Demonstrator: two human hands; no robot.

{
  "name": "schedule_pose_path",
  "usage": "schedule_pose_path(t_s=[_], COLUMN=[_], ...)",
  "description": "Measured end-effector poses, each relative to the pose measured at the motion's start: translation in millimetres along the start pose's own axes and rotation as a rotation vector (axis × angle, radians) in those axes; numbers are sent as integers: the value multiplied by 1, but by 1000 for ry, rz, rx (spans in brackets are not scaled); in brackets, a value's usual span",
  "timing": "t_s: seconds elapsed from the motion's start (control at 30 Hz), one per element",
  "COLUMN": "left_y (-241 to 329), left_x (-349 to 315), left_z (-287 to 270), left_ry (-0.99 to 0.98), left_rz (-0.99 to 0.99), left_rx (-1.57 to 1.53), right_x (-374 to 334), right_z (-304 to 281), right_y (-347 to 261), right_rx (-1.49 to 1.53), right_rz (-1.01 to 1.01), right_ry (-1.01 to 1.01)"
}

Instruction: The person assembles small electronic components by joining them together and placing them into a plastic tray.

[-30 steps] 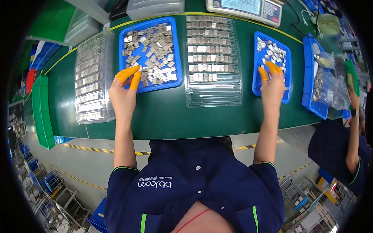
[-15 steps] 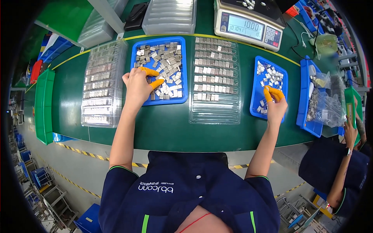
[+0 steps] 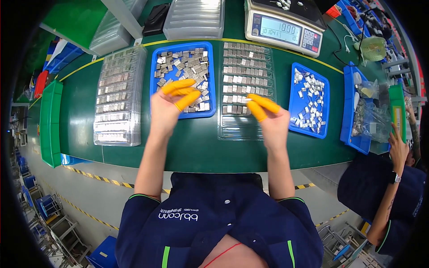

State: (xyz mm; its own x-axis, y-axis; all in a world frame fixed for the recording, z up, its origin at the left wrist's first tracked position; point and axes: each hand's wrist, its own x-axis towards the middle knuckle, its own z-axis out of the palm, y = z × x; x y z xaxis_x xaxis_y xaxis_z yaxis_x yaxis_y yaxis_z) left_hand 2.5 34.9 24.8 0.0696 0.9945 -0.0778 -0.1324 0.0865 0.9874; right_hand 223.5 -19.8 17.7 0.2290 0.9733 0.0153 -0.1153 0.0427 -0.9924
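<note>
Yellow finger covers sit on the fingertips of both my hands. My left hand is over the lower left of a blue tray of loose small metal pieces. Its fingers are drawn together, and what they hold is hidden. My right hand pinches a small white piece above the right side of a clear plastic tray. Rows of metal pieces fill the upper part of that tray; its lowest slots hold none. Farther right, small white pieces lie scattered in another blue tray.
Filled clear trays are stacked at the left, beside a green bin. At the back stand more clear trays and a digital scale. A blue bin with plastic bags is at right, near a co-worker's arm.
My right hand has left the right blue tray and moved left to the clear tray, carrying a white piece. My left hand has shifted slightly right and lifted from the metal pieces.
</note>
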Motion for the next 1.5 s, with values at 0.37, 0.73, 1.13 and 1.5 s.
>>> schedule_pose_path(t_s=[0.37, 0.73, 1.13, 1.5], left_y=[-1, -11, -23, -29], left_x=[-33, -42, -55, -34], left_z=[39, 36, 49, 15], left_ry=[-9, -148, -214, 46], left_rz=[-53, -150, -243, 49], left_rx=[-129, -189, -297, 93], right_x=[-11, -10, -30, -9], right_z=[29, 6, 6, -37], right_y=[-8, -8, -5, 22], right_rx=[74, 157, 126, -1098], right_rz=[54, 246, 148, -619], right_ry=[-10, -264, -170, 125])
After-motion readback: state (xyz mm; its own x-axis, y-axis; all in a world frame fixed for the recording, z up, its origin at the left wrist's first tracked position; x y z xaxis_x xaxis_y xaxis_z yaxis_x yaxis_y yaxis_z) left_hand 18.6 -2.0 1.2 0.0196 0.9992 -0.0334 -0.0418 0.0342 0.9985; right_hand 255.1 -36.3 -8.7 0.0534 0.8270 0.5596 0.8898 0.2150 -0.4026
